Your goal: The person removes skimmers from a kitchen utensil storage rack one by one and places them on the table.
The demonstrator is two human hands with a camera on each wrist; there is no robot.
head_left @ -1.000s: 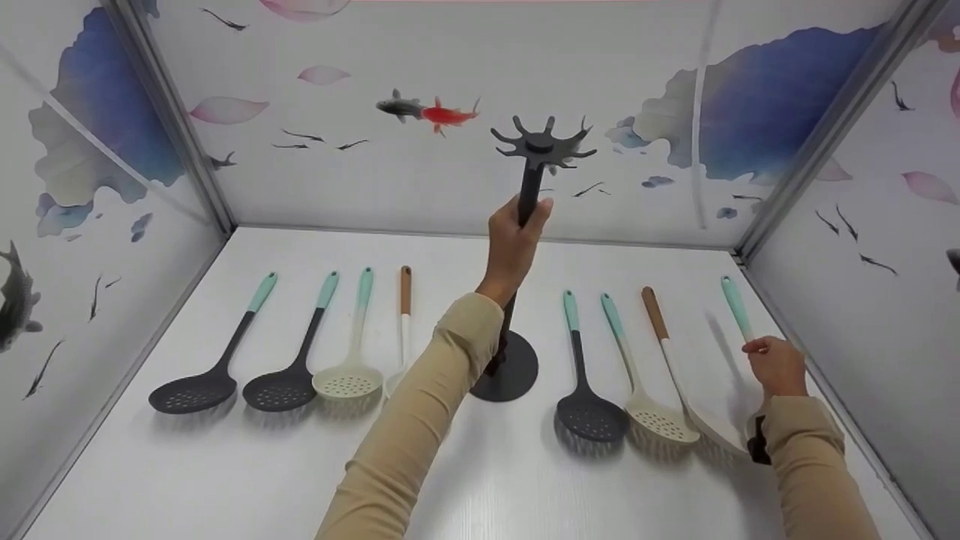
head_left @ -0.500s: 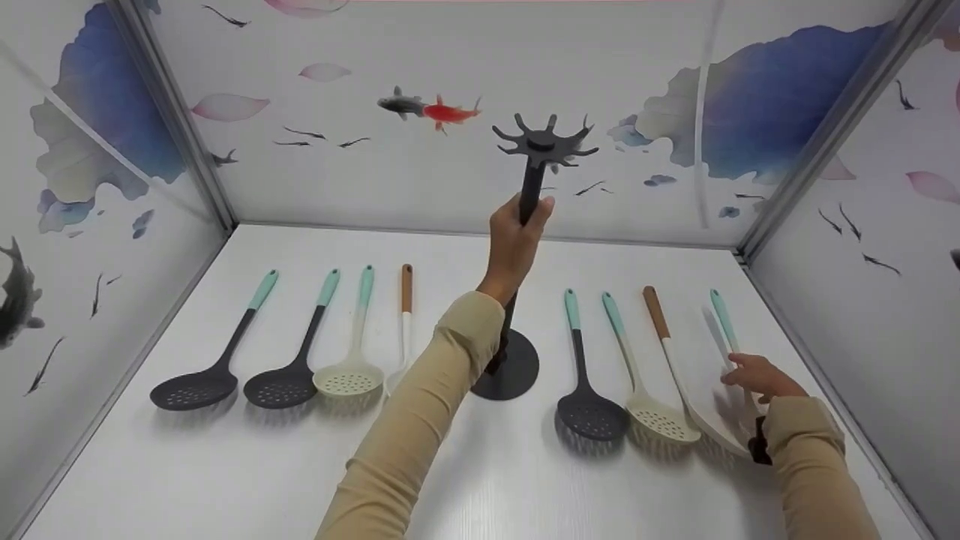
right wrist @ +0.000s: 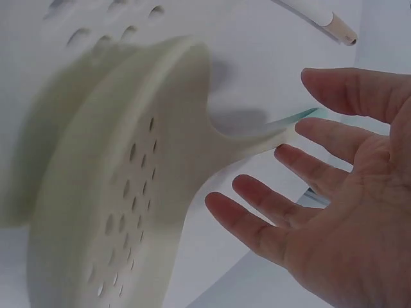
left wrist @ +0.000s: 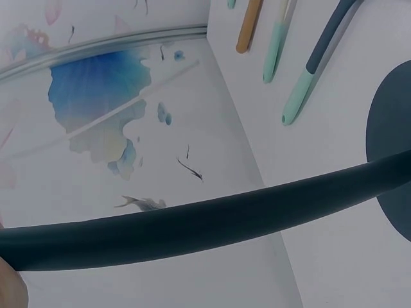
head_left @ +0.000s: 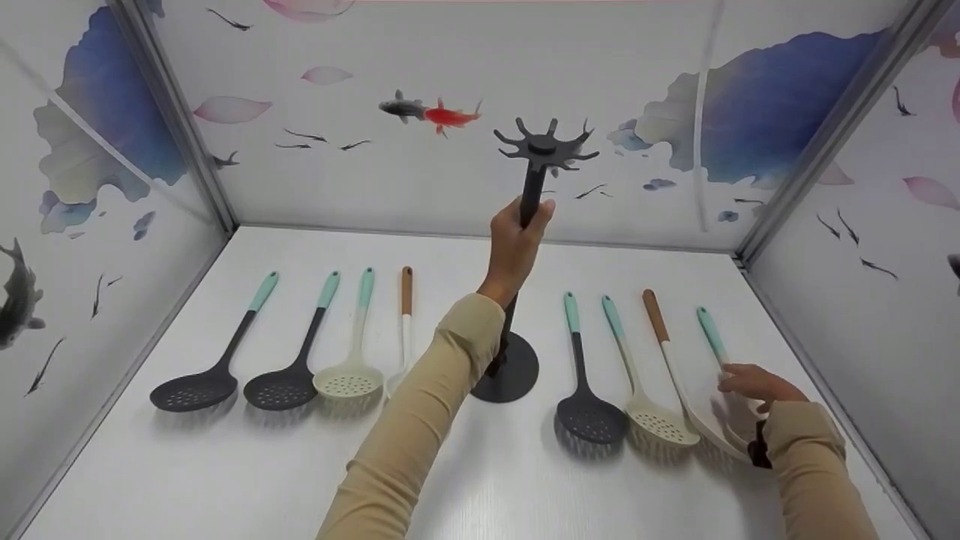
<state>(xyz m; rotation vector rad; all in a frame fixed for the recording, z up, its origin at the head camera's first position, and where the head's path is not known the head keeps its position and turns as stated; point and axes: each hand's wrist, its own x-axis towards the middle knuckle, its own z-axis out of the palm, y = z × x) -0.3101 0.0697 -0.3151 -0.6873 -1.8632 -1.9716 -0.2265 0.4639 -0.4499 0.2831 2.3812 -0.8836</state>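
My left hand (head_left: 513,244) grips the upright pole of a black utensil stand, which has curved hooks (head_left: 541,146) on top and a round base (head_left: 521,367). In the left wrist view the pole (left wrist: 160,234) crosses the picture. At the right, my right hand (head_left: 761,382) is beside a cream skimmer with a mint handle (head_left: 712,334). Its perforated bowl (right wrist: 183,135) shows large in the right wrist view; the forearm and hand mostly hide it in the head view. The right fingers (right wrist: 263,234) are spread next to its neck, not curled round it.
Left of the stand lie two black skimmers (head_left: 199,391), a cream one (head_left: 349,381) and a brown-handled one (head_left: 406,291), partly hidden by my left sleeve. On the right lie a black (head_left: 592,416), a cream (head_left: 660,424) and a brown-handled utensil (head_left: 655,316). Printed walls enclose the table.
My right hand has let go of the cream skimmer's neck and its fingers have straightened. The mint handle has shifted left and lower. My left hand still holds the stand in place.
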